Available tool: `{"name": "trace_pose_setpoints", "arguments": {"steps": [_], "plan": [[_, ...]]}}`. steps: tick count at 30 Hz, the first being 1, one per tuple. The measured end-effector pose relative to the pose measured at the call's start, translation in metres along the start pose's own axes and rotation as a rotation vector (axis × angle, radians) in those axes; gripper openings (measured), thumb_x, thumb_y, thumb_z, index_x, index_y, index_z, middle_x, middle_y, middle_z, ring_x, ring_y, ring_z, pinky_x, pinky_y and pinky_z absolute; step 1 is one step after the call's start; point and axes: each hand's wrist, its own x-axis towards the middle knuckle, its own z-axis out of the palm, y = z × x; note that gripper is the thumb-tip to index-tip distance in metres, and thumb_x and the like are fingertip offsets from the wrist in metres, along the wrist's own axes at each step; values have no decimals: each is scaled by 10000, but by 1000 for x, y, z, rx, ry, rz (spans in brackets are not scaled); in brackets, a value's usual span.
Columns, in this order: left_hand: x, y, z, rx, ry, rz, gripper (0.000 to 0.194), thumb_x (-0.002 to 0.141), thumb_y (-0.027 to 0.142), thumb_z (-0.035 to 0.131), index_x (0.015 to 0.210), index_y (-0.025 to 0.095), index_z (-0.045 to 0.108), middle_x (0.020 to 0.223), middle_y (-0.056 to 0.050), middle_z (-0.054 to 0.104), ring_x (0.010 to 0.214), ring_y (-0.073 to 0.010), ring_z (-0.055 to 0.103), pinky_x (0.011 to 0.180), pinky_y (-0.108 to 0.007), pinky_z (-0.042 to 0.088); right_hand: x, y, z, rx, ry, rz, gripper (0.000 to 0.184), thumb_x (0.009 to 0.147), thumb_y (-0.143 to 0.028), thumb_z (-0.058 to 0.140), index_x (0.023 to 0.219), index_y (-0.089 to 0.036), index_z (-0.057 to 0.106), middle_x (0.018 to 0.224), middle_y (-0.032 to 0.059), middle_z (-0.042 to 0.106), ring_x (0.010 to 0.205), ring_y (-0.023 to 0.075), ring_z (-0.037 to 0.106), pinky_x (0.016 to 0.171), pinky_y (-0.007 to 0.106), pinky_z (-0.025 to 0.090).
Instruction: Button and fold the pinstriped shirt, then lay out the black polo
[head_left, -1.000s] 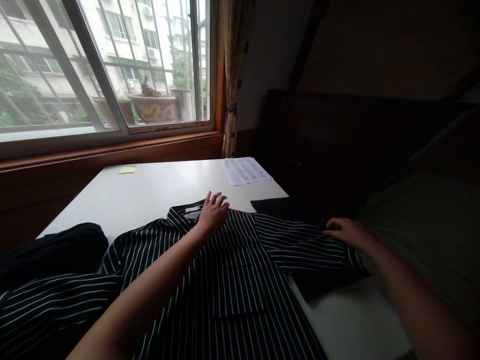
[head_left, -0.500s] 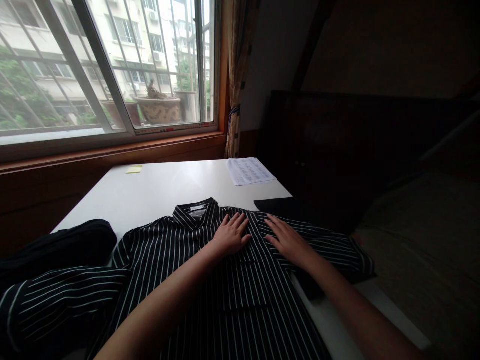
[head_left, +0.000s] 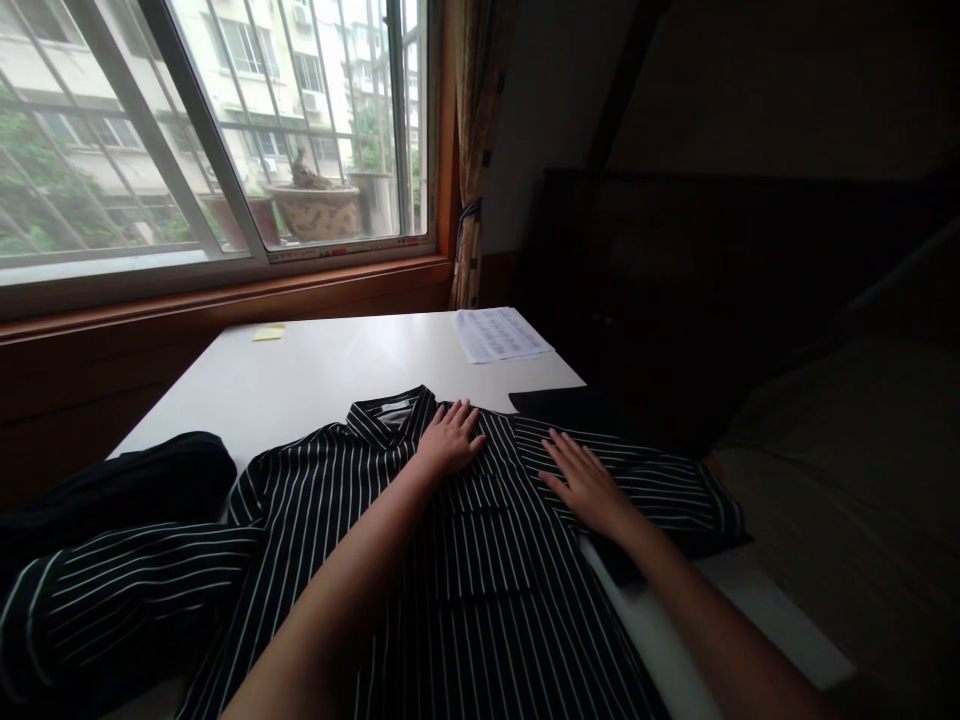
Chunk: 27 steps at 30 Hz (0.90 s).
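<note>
A black shirt with thin white stripes point(head_left: 465, 580) lies spread flat on a white table point(head_left: 315, 370), collar pointing to the window. My left hand point(head_left: 448, 440) rests flat on the shirt just right of the collar, fingers stretched out. My right hand point(head_left: 585, 482) lies flat on the shirt's right shoulder, fingers apart. Both hands press on the cloth and hold nothing. The right sleeve point(head_left: 675, 500) reaches to the table's right edge.
A printed sheet of paper point(head_left: 501, 334) lies at the table's far right corner, a yellow sticky note point(head_left: 268, 333) at the far left. Dark cloth point(head_left: 127, 480) is heaped at the left. A barred window and wooden sill run behind; a bed is at right.
My right hand came in from the sleeve end to the shirt's shoulder. My left hand drew back from the collar, then slid slightly up toward it again.
</note>
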Motion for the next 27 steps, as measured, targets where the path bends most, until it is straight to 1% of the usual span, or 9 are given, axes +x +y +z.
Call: {"name": "trace_pose_setpoints", "arguments": {"steps": [4,8,12,15,18,20,22,24,27], "plan": [[-9,10,-12,-16,5,119,404,1006,313,415,1355,175,565,1465,-99,530,1398,-243,436,1211,-467,273,0,-1,0,-14,2,0,666,997,-598,313,1557,-238,303,1643,65,221,1514,256,202,1212,504,222],[-42,12,-38,-32,16,202,363,984,243,434,1304,210,602,1399,-66,585,1356,-220,472,1180,-419,354,-1,-1,0,-25,0,-5,670,997,-604,297,1556,-236,302,1643,65,221,1513,251,207,1215,491,218],[-94,-21,-72,-7,28,97,303,972,229,459,1212,261,641,1226,-53,661,1169,-216,581,1055,-386,482,1,1,-2,-32,9,3,649,983,-586,338,1523,-228,373,1624,76,288,1487,283,275,1197,500,259],[-132,-61,-89,40,56,-71,279,955,216,463,1141,272,663,1155,-65,671,1115,-248,590,997,-423,516,14,-12,-10,-22,63,19,571,966,-535,402,1438,-231,500,1524,108,455,1404,339,397,1156,544,310],[-158,-91,-93,80,68,-188,324,930,237,478,1202,289,647,1213,-65,655,1177,-269,568,1051,-447,486,39,-50,-24,30,152,-46,465,972,-413,434,1348,-187,587,1400,144,559,1333,348,452,1155,541,307],[-167,-99,-91,93,63,-227,371,935,267,465,1273,289,617,1310,-58,619,1253,-262,537,1112,-433,442,63,-91,-31,118,176,-152,427,981,-341,423,1326,-166,603,1379,140,568,1314,314,467,1166,488,313],[-171,-100,-87,100,55,-252,404,954,292,432,1326,271,589,1386,-55,578,1313,-248,504,1159,-418,394,90,-137,-33,231,130,-272,428,995,-307,392,1347,-169,593,1369,125,579,1292,280,490,1153,448,343],[-172,-99,-83,105,46,-269,421,970,310,410,1352,244,575,1420,-63,559,1348,-242,481,1184,-417,358,119,-183,-28,297,75,-355,443,1001,-321,396,1392,-193,560,1363,99,596,1300,260,490,1153,421,348],[-172,-99,-81,113,39,-288,432,978,335,422,1371,231,565,1448,-66,543,1381,-243,452,1199,-425,329,157,-238,-10,314,38,-386,456,1006,-362,406,1420,-220,534,1346,72,624,1300,245,500,1154,411,341]]}}
